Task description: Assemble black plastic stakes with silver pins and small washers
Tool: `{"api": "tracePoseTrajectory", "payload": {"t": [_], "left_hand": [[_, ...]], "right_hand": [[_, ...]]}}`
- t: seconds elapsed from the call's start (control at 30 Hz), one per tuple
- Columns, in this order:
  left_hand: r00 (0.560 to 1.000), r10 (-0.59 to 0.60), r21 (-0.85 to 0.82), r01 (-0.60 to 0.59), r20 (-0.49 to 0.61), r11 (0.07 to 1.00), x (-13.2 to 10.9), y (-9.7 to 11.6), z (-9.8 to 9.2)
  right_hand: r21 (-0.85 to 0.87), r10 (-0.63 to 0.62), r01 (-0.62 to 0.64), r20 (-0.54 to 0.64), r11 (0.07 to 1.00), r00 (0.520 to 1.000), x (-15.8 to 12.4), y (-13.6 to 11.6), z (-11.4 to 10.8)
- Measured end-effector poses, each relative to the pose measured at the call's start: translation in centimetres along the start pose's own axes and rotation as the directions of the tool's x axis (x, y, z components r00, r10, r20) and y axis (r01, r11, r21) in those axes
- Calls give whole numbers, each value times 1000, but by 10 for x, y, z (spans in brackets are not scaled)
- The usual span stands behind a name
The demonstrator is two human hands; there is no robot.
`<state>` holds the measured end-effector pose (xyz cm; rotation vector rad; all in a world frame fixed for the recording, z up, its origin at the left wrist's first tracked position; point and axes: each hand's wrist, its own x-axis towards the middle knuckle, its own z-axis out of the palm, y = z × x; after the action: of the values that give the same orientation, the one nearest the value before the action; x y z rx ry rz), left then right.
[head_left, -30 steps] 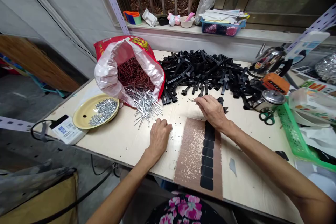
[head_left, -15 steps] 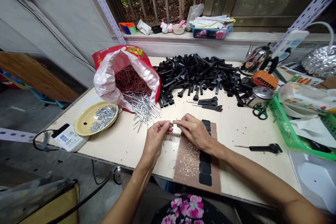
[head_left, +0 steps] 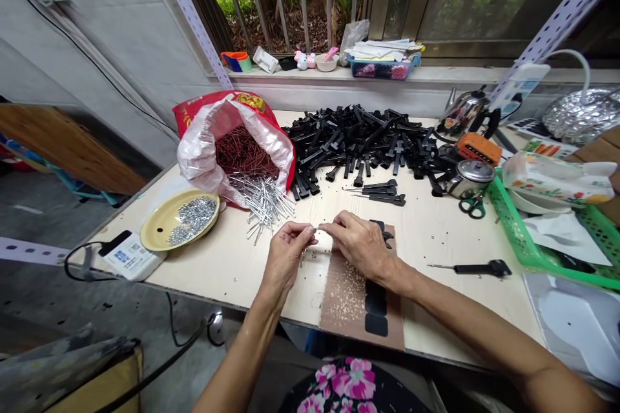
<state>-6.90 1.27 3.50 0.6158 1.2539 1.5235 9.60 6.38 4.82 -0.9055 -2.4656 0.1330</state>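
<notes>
My left hand (head_left: 285, 255) and my right hand (head_left: 362, 246) meet over the table's front middle, fingertips almost touching. Both are pinched closed around something tiny, too small to name. Under my right hand lies a brown sheet (head_left: 336, 316) with pale flecks and a column of black rounded squares (head_left: 376, 325), partly covered by that hand. Several black-handled tools with thin metal shafts (head_left: 382, 190) lie just beyond. Left of them, silver nail-like pins (head_left: 265, 203) spill from a red-and-white bag (head_left: 196, 158) that also holds rust-coloured ones (head_left: 245, 155).
A yellow plate (head_left: 152, 229) of small metal parts stands left, near a white device (head_left: 130, 258). Behind is a heap of black handles (head_left: 358, 135). To the right are one black-handled tool (head_left: 477, 268), scissors (head_left: 472, 208), a metal pot (head_left: 467, 179) and a green basket (head_left: 513, 229).
The camera view has shifted slightly. Both hands keep their pinch at nearly the same place, with the fingertips still close together.
</notes>
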Motion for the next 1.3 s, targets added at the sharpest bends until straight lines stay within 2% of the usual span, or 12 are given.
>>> {"api": "tracePoseTrajectory", "payload": {"t": [0.2,0.37,0.53,0.7,0.87,0.93,1.03,1.1,1.17,1.3], "left_hand": [[998,-65,63,64,14,996,2,0,2],[1000,1,104,-2,12,995,3,-7,2],[998,56,151,-60,31,987,4,-11,4],[997,72,183,-76,31,980,4,-11,5],[994,100,266,-110,50,958,3,-13,4],[991,120,305,-132,58,943,4,-12,3],[988,133,348,-150,74,925,3,-11,4],[989,117,357,-140,86,923,2,-11,6],[991,72,354,-108,114,929,-1,-13,9],[961,-142,315,62,238,947,-8,-22,23]], "right_hand": [[-90,-8,1,-80,996,997,-4,-3,2],[-113,39,-48,-74,992,997,-9,-2,8],[-109,6,-14,-78,994,997,-11,1,11],[-4,132,-132,-12,991,991,-12,2,14],[83,124,-127,51,988,991,-14,5,15],[185,172,-192,117,964,978,-12,7,15],[389,214,-289,225,875,950,-10,11,13],[459,202,-281,215,843,956,-12,13,9],[472,181,-238,162,849,970,-18,19,2],[410,172,-230,173,883,970,-40,48,-17]]}}
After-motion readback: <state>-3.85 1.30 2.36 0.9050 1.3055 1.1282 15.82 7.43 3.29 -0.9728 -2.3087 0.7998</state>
